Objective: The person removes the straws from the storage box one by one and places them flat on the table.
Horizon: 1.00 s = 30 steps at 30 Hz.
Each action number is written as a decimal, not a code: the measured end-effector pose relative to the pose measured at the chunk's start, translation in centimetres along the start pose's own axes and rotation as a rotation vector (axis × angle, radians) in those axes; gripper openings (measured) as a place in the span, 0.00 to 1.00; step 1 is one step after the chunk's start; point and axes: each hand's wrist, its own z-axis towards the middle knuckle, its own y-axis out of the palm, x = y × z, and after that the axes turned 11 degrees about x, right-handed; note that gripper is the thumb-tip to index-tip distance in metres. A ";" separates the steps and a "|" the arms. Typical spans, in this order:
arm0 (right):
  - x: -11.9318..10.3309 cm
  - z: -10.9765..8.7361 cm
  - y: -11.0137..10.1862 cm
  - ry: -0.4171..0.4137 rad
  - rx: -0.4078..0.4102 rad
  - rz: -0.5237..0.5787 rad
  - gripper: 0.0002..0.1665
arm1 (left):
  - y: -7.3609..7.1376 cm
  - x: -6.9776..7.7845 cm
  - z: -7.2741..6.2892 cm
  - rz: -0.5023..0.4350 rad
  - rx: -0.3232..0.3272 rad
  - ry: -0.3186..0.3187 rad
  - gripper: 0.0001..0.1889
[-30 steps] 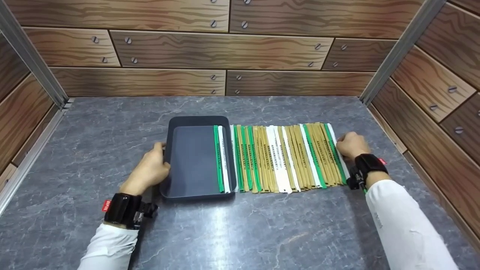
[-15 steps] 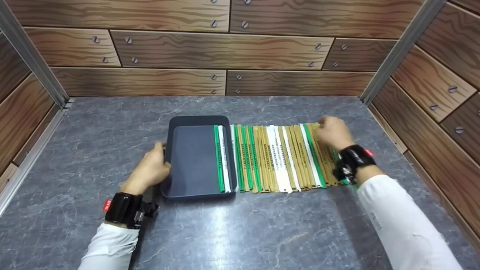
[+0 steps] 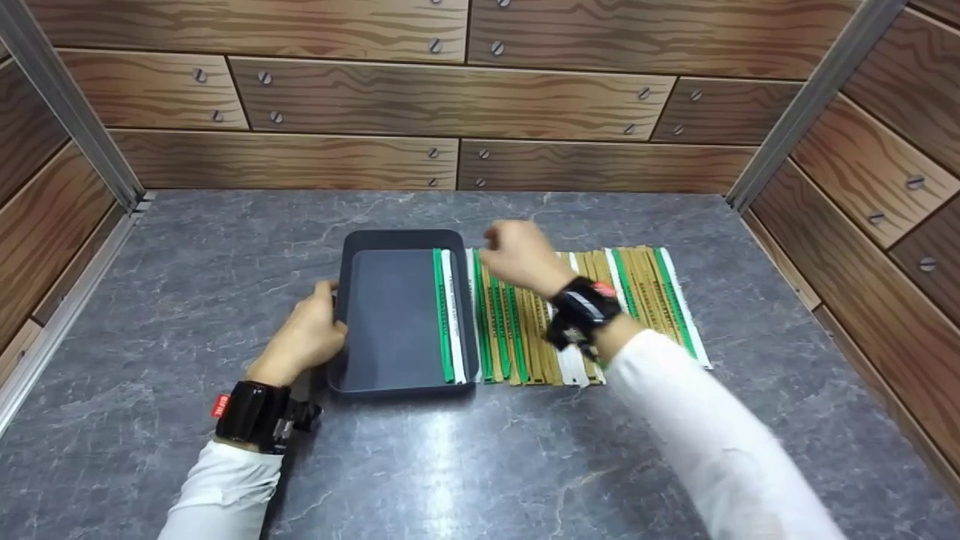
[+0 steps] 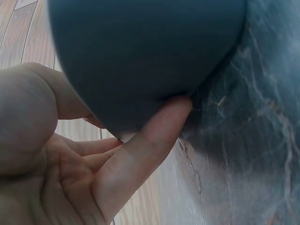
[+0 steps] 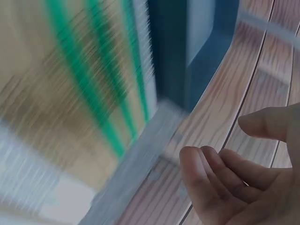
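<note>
My left hand (image 3: 304, 337) holds the left side of a dark grey rectangular tray (image 3: 343, 300). In the left wrist view, fingers (image 4: 164, 126) press its outer wall (image 4: 140, 56) while others lie behind it. Inside the tray, along its right side, lie a green paper-wrapped strip (image 3: 442, 315) and a white one (image 3: 453, 315). My right hand (image 3: 525, 255) is above the far left part of a row of brown, green and white wrapped strips (image 3: 649, 285). In the right wrist view, a gap separates its thumb (image 5: 265, 123) from loosely curled fingers (image 5: 197, 173), with nothing between them.
The row of strips lies side by side on the grey marbled table (image 3: 480, 465), starting right against the tray's right edge. Wood-patterned panels (image 3: 450, 97) wall the back and both sides, with metal posts at the corners. My right forearm crosses over the row.
My right hand has swept left from the row's right end to its far left part, above the strips. My left hand and the tray stay in place. The head view has shifted slightly.
</note>
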 end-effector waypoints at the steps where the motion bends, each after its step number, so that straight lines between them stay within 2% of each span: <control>1: -0.9 0.1 0.6 -0.016 -0.004 -0.013 0.22 | 0.0 0.0 0.0 -0.004 -0.004 -0.004 0.36; 4: -3.1 0.3 2.5 -0.047 -0.028 -0.068 0.07 | 0.1 0.1 0.1 -0.010 -0.008 -0.006 0.36; 5: -3.6 0.4 3.2 -0.058 -0.045 -0.097 0.08 | 0.1 0.1 0.1 -0.008 -0.007 -0.004 0.36; 7: -4.5 0.6 4.6 -0.078 -0.076 -0.167 0.15 | 0.2 0.1 0.1 -0.002 -0.007 -0.001 0.36; 9: -5.1 0.9 6.0 -0.085 -0.112 -0.245 0.19 | 0.2 0.0 0.1 0.002 -0.007 0.000 0.36; 11: -5.4 1.2 7.2 -0.084 -0.141 -0.327 0.14 | 0.2 -0.1 0.1 0.007 -0.004 0.004 0.36; 14: -5.8 1.5 8.6 -0.061 -0.170 -0.404 0.02 | 0.1 -0.2 0.1 0.005 0.005 0.009 0.36; 15: -5.9 1.7 8.9 -0.053 -0.179 -0.421 0.06 | 0.1 -0.2 0.0 0.005 0.007 0.010 0.36; 18: -6.3 1.8 9.7 -0.046 -0.179 -0.450 0.13 | 0.0 -0.3 0.0 0.002 0.010 0.010 0.35; 30: -6.5 1.6 9.8 -0.050 -0.143 -0.466 0.11 | 0.0 -0.4 0.0 -0.003 -0.001 0.012 0.35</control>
